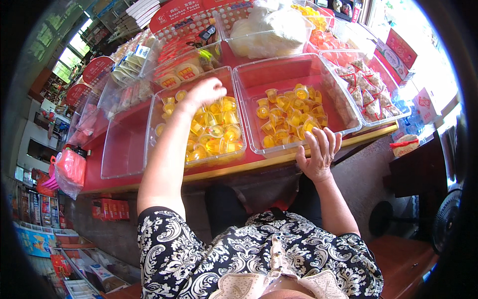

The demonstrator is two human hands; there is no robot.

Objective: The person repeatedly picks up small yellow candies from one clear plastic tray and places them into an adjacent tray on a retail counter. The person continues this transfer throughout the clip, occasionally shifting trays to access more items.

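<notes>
My left hand (207, 91) is over the back part of a clear plastic bin (239, 127) of yellow jelly cups (214, 130), its fingers curled; whether anything is inside them cannot be seen. A larger clear bin (261, 151) stands to the right, with similar yellow cups (295, 112) heaped in its middle and the red surface showing around them. At this bin's near right edge is my right hand (319, 155), fingers spread and holding nothing visible; whether it touches the rim is unclear.
A bin of triangular snack packs (369, 89) stands at the right. Behind are a bin with a white plastic bag (269, 31) and bins of wrapped snacks. An empty-looking clear bin (125, 145) and a pink bag (71, 168) are at left. A black fan (446, 220) stands lower right.
</notes>
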